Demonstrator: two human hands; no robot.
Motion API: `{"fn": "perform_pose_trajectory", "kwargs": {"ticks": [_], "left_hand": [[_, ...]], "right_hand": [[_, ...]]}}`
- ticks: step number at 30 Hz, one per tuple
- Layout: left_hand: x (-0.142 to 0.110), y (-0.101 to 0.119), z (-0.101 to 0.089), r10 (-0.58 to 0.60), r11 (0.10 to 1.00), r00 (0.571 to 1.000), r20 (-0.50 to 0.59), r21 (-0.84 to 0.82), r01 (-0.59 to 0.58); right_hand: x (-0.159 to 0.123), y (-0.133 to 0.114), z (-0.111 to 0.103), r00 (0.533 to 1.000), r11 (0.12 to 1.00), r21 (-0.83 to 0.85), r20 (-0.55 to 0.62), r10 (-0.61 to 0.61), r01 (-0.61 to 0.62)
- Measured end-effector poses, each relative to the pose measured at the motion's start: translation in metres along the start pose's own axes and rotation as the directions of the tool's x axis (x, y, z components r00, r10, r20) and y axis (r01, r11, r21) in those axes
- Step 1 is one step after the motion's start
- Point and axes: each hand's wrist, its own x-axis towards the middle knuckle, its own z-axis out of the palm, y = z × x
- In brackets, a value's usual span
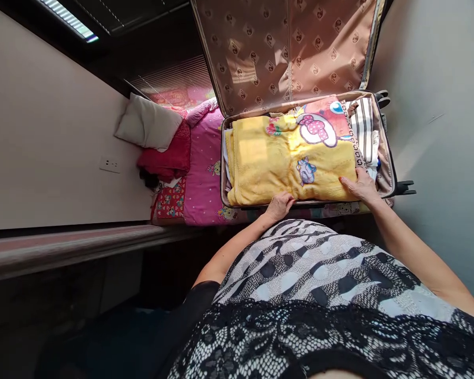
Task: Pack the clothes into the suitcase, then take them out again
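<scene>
An open suitcase [385, 163] lies on a bed, its brown patterned lid [284, 47] raised. A folded yellow blanket [268, 163] with cartoon prints fills the top of it. My left hand [279, 204] grips the blanket's near edge, fingers curled over it. My right hand [360, 185] lies on the blanket's near right corner, fingers pressed against the fabric. Striped and white clothes [365, 129] show at the right end of the case, beside the blanket.
The bed has a pink patterned sheet [201, 173], a white pillow [148, 123] and a red cloth [168, 155] to the left of the suitcase. A pale wall with a socket [109, 164] runs on the left. A grey wall is on the right.
</scene>
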Motion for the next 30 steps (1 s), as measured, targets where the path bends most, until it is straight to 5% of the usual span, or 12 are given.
{"fn": "perform_pose_trajectory", "kwargs": {"ticks": [3,11,26,30], "left_hand": [[-0.001,0.005,-0.001,-0.067,0.998,0.997,-0.045,-0.023,0.066],[-0.002,0.015,-0.009,-0.266,0.96,0.962,-0.056,-0.104,0.259],[-0.009,0.006,0.005,-0.006,0.988,0.993,0.117,0.155,-0.012],[-0.001,0.007,0.0,0.096,0.988,0.974,0.205,0.096,-0.117]], "right_hand": [[-0.001,-0.006,-0.003,0.993,0.994,0.025,0.043,0.107,-0.109],[-0.001,-0.004,-0.003,0.996,0.993,0.084,0.031,0.078,-0.081],[-0.001,0.004,0.004,0.999,0.993,0.116,0.005,0.036,-0.036],[-0.001,0.003,0.001,1.0,0.992,0.12,0.019,0.023,-0.025]]}}
